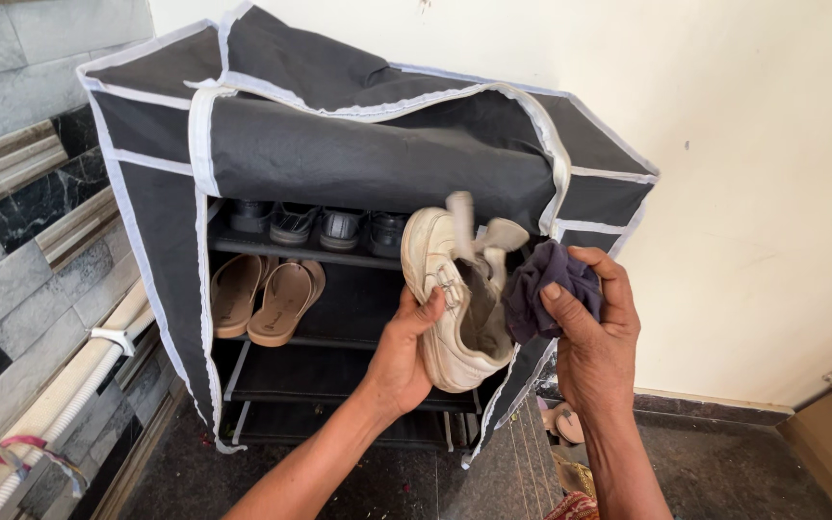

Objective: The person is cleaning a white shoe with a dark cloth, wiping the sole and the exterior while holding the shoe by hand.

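Note:
My left hand (403,354) grips a worn cream-white sneaker (445,299) by its side, holding it up in front of a dark fabric shoe rack (243,154). The sneaker's straps hang loose and its opening faces right. My right hand (597,332) is shut on a crumpled dark purple-grey cloth (546,282), held against the shoe's open top. Both hands hover in front of the rack's right half, at the height of the middle shelves.
The rack's rolled-up front flap (368,159) leaves the shelves open. Dark shoes (320,226) line the top shelf and a tan pair of flats (262,299) the one below. A stone-clad wall and white pipe (69,404) stand at left, a plain wall at right. More footwear (565,424) lies on the dark floor.

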